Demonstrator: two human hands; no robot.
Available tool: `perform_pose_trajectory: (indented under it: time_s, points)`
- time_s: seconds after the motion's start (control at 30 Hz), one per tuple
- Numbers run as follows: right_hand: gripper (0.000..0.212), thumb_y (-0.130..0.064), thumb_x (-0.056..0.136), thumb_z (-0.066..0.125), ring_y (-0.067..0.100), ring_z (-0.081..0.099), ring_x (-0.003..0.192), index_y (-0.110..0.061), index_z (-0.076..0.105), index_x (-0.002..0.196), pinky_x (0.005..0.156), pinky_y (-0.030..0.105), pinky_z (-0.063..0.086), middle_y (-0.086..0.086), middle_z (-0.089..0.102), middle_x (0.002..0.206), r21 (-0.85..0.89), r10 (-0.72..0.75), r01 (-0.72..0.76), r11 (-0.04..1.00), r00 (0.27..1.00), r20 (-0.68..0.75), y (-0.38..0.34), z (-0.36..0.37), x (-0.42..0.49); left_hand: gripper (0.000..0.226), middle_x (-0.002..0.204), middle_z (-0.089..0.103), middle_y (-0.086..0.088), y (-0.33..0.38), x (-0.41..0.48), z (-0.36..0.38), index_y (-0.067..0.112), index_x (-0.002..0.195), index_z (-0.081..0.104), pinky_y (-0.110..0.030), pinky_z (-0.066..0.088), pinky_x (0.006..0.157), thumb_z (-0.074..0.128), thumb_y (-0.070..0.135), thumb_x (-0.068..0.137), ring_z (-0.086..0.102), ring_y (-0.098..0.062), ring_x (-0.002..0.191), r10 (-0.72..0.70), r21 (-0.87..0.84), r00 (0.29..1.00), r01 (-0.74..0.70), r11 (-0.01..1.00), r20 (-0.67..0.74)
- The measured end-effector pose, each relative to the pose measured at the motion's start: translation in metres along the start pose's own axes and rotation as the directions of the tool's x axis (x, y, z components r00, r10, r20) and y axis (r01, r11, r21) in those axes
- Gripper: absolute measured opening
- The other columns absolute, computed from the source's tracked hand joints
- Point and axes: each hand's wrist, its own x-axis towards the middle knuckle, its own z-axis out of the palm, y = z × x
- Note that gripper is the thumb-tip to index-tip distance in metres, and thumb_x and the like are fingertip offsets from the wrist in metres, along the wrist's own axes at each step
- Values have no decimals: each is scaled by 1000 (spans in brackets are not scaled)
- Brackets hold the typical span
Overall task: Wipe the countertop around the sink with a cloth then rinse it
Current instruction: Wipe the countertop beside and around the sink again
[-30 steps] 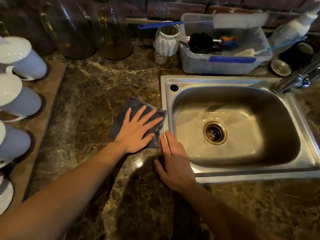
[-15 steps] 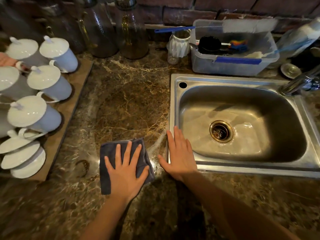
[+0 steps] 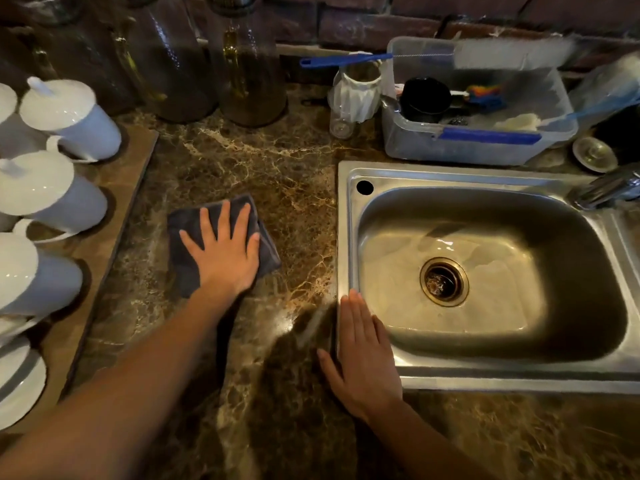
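A dark grey cloth (image 3: 185, 244) lies flat on the brown marble countertop (image 3: 277, 188), left of the steel sink (image 3: 346, 237). My left hand (image 3: 227, 252) presses flat on the cloth with fingers spread. My right hand (image 3: 363, 362) rests flat, fingers together, on the sink's front left corner rim, holding nothing. The sink basin is wet around its brass drain (image 3: 444, 281). The tap (image 3: 609, 188) shows at the right edge.
White lidded cups (image 3: 69, 119) stand on a board (image 3: 114, 216) along the left. Glass bottles (image 3: 249, 64) line the back wall. A small jar (image 3: 356, 95) and a plastic tub (image 3: 478, 147) of brushes sit behind the sink. A drain plug (image 3: 594, 154) lies at the right.
My left hand slid the cloth from beside the sink toward me and to the left, then away from me again. My right hand stayed on the sink's corner.
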Motion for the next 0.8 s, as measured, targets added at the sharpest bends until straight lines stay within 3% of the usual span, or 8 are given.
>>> perform_pose_trajectory:
  time_s: [0.1,0.23,0.43,0.53,0.63,0.8]
  points:
    - [79,-59,96,25,24,12,146,-6,11,152,112,43,19,11,12,159,-46,33,-33,998,999,0,-1,1,1,54,162,0,1,3,41,-5,34,152,8,-66,-5,110,20,45,101,-8,-32,146,1,0,1000,-1,1000,12]
    - [76,-56,96,27,24,12,146,-5,14,152,112,43,22,13,14,159,-60,33,-33,998,999,-2,-2,2,2,54,162,-3,2,4,59,-9,35,152,6,-66,-6,111,17,46,101,-10,-32,146,17,15,999,-17,1000,35]
    - [80,-61,94,20,21,-5,148,-10,-2,152,118,40,9,9,-3,161,-10,10,-9,1000,998,68,-3,-6,2,55,161,-6,3,-1,41,-11,35,152,4,-63,-8,111,15,48,100,-13,-29,146,105,23,992,-106,994,72]
    - [82,-61,93,24,22,0,148,-8,3,153,119,39,10,12,3,161,1,-5,5,1000,999,40,-4,-9,1,55,161,-5,4,-8,6,-6,35,152,4,-63,-7,112,13,50,100,-12,-28,147,186,47,978,-190,981,91]
    - [83,-59,92,29,26,10,147,-4,11,152,117,42,19,16,11,159,-11,-5,5,1000,1000,5,-4,-7,0,59,161,8,1,-18,-56,4,33,152,14,-66,0,111,11,51,97,-1,-30,147,282,36,957,-285,958,64]
    - [87,-62,91,28,18,-12,147,-11,-7,152,119,39,5,7,-14,160,17,21,-22,1000,998,60,-6,-7,-1,59,158,22,-4,-28,-176,22,29,150,24,-66,8,108,7,51,98,12,-34,145,316,38,944,-321,946,100]
